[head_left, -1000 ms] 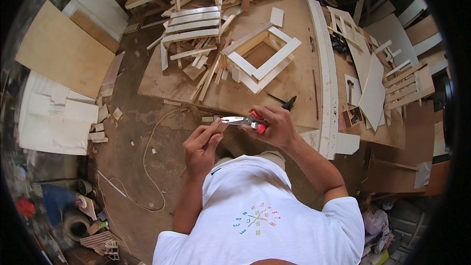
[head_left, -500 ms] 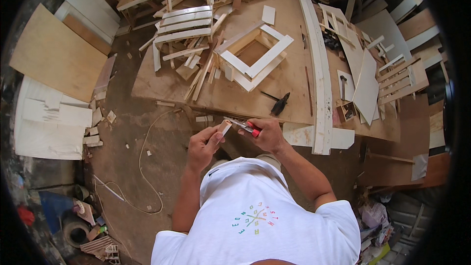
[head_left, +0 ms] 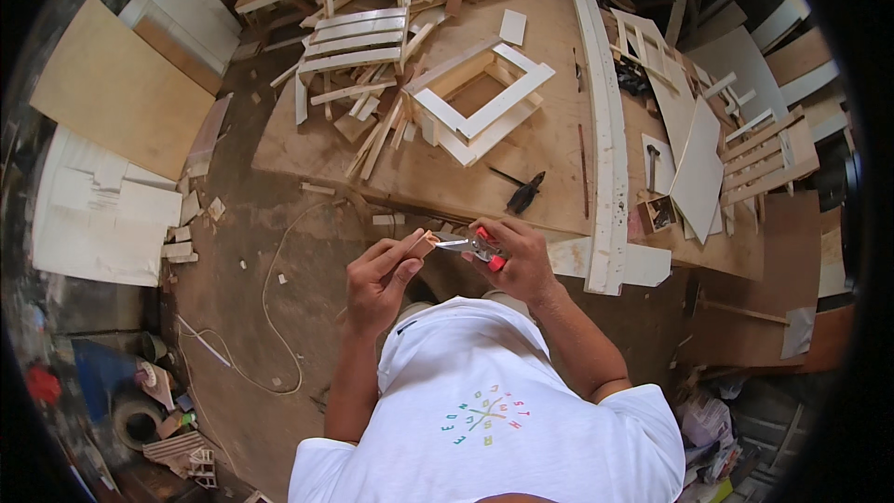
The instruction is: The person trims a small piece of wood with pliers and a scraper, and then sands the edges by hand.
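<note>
My left hand [head_left: 377, 284] is closed around a small brown and pale wooden piece [head_left: 421, 247], its end toward the right. In my right hand [head_left: 523, 261] is a plier-like tool [head_left: 456, 244] with red grips and a long silver jaw; whether it is pliers or snips I cannot make out. The tool's tip meets the end of the wooden piece, or lies very close to it. Both hands are in front of my body, at the table's near edge. Just beyond my right hand, a black drill-like tool [head_left: 526, 194] lies on the brown table [head_left: 419, 188].
A white-faced rectangular wooden frame [head_left: 480, 121] rests mid-table, beside a slatted wooden piece [head_left: 354, 37] and piled offcuts. A long pale beam [head_left: 607, 158] runs along the right. Nearby lies a hammer [head_left: 653, 163]. Boards [head_left: 121, 84] lean at left; a cord [head_left: 270, 317] loops on the floor.
My right hand has turned, and the tool's red grips are now spread apart. Its jaw has shifted to the end of the wooden piece, which my left hand has tilted slightly.
</note>
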### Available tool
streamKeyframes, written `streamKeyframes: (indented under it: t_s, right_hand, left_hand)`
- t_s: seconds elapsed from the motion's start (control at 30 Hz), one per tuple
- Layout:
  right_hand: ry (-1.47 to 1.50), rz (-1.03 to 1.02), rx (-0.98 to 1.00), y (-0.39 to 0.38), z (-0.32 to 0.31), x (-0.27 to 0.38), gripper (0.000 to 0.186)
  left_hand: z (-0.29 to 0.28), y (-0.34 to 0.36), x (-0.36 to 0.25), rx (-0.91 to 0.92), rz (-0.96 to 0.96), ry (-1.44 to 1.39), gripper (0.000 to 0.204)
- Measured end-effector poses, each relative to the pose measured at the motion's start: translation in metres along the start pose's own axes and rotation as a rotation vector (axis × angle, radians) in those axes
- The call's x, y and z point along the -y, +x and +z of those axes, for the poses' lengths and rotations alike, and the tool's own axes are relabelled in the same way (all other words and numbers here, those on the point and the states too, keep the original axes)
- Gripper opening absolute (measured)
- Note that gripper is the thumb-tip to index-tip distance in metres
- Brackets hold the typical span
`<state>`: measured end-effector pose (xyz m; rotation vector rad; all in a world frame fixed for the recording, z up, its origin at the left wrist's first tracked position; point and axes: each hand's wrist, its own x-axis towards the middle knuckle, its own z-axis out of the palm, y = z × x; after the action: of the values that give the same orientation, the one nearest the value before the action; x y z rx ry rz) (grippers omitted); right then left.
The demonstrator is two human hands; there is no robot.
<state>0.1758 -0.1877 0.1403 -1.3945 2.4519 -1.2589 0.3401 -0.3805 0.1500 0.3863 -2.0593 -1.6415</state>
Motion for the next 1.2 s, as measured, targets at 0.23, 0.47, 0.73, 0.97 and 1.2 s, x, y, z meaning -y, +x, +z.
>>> streamKeyframes:
  t_s: [0.23, 0.47, 0.73, 0.97, 1.2]
  right_hand:
    - [-0.11, -0.126, -0.096, -0.026, -0.037, -0.023, 0.048]
    - [-0.081, -0.145, -0.036, -0.046, -0.071, -0.037, 0.042]
    - [0.049, -0.02, 0.221, -0.082, -0.089, -0.05, 0.04]
    - [0.094, -0.097, 0.13, -0.107, -0.112, -0.053, 0.04]
    - [-0.013, -0.143, 0.147, -0.123, -0.129, -0.067, 0.036]
  left_hand:
    - [0.049, -0.025, -0.023, -0.115, 0.101, 0.078, 0.033]
    - [0.095, -0.053, -0.045, -0.192, -0.018, 0.138, 0.034]
    - [0.141, -0.082, -0.054, -0.232, -0.011, 0.189, 0.033]
    - [0.166, -0.115, -0.057, -0.252, -0.087, 0.12, 0.031]
    - [0.184, -0.126, -0.064, -0.238, -0.094, 0.128, 0.034]
